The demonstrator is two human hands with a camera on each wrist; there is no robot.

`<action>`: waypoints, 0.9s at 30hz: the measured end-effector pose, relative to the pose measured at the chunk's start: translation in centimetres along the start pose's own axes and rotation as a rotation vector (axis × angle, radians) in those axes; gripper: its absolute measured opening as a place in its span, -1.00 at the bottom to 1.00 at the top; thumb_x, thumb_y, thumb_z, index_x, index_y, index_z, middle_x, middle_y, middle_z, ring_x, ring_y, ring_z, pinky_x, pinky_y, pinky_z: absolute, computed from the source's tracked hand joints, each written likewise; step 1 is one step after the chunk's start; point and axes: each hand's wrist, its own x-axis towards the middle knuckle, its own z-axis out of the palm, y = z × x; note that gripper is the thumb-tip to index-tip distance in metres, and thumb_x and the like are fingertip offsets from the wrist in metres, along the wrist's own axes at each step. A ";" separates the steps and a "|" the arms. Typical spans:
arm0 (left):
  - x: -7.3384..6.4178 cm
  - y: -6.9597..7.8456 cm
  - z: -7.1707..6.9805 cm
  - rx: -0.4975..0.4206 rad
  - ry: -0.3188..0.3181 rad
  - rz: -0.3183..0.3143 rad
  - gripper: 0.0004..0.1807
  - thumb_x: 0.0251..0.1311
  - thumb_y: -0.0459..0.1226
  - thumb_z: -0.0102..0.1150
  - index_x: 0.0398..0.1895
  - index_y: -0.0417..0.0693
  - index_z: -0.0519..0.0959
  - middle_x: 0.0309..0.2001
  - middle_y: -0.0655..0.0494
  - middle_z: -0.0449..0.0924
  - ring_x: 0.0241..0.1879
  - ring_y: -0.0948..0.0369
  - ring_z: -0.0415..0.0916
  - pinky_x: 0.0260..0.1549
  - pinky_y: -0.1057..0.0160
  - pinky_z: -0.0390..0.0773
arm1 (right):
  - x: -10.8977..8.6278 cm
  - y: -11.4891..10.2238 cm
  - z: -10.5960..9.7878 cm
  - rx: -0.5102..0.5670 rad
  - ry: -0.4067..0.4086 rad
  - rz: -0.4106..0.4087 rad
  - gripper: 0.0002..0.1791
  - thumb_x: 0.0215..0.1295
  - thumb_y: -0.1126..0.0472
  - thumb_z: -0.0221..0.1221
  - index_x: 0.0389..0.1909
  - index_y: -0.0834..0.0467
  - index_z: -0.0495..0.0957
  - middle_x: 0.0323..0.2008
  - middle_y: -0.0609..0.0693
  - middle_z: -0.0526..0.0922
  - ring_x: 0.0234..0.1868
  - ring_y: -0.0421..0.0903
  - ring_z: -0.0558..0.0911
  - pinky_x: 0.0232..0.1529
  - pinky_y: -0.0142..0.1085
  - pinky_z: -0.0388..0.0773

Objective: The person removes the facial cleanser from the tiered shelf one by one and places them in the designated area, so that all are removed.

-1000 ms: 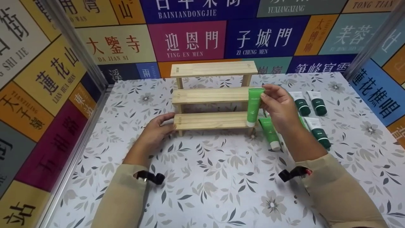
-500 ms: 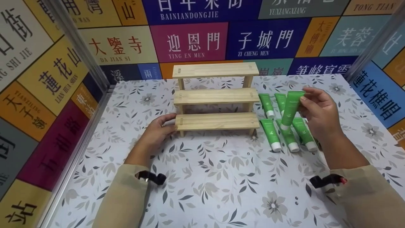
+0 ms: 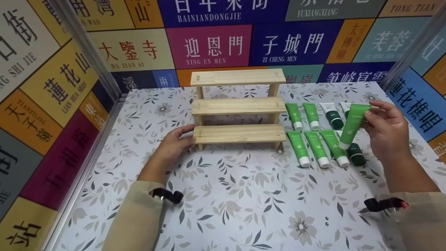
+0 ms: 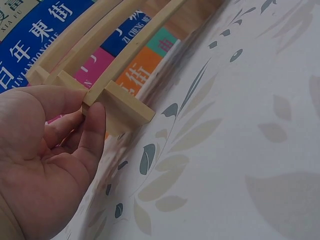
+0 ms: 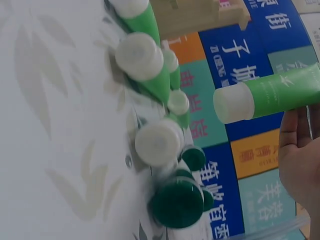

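My right hand (image 3: 388, 132) pinches the flat end of a bright green squeeze tube (image 3: 354, 122), holding it up with its white cap tilted down. In the right wrist view that tube (image 5: 280, 92) is off the table, over the other tubes. My left hand (image 3: 174, 144) grips the left end of the lowest board of a three-step wooden display rack (image 3: 238, 105). The left wrist view shows thumb and forefinger at the board's end (image 4: 89, 97). Right of the rack lie several green tubes (image 3: 299, 148), caps toward me.
White tubes with dark green caps (image 3: 335, 118) lie beside the green ones, partly hidden behind the held tube. A flower-patterned cloth (image 3: 223, 195) covers the table. Panels with large lettering (image 3: 209, 45) stand behind and at both sides.
My right hand has carried the green tube rightward from in front of the rack, past the row of green tubes, to over the white-and-dark-green ones. The left hand has stayed on the rack.
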 end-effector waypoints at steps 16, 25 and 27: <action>-0.2 0.2 0.1 -0.003 0.002 -0.004 -0.37 0.42 -0.44 0.22 0.55 -0.12 0.42 0.50 -0.09 0.45 0.16 0.15 0.67 0.10 0.33 0.69 | 2.0 -0.9 -6.4 -0.159 0.177 0.119 -0.62 0.49 0.21 0.32 0.26 0.14 0.59 -0.09 -0.04 0.73 -0.21 -0.16 0.64 -0.24 -0.41 0.64; -0.1 0.4 0.2 0.023 0.014 -0.023 -0.37 0.40 -0.43 0.25 0.54 -0.07 0.44 0.49 -0.02 0.47 0.17 0.15 0.67 0.10 0.33 0.68 | 3.7 -0.7 -9.9 -0.338 0.302 0.410 -0.54 0.35 0.01 0.45 0.24 -0.12 0.63 0.02 -0.26 0.65 -0.09 -0.22 0.61 -0.21 -0.41 0.65; -0.3 0.5 0.2 0.018 0.015 -0.021 -0.37 0.40 -0.42 0.26 0.53 -0.06 0.45 0.51 0.00 0.46 0.20 0.13 0.66 0.12 0.32 0.68 | 3.8 -0.5 -10.5 -0.380 0.307 0.466 -0.51 0.33 -0.04 0.46 0.25 -0.20 0.63 0.02 -0.30 0.65 -0.07 -0.24 0.61 -0.20 -0.40 0.65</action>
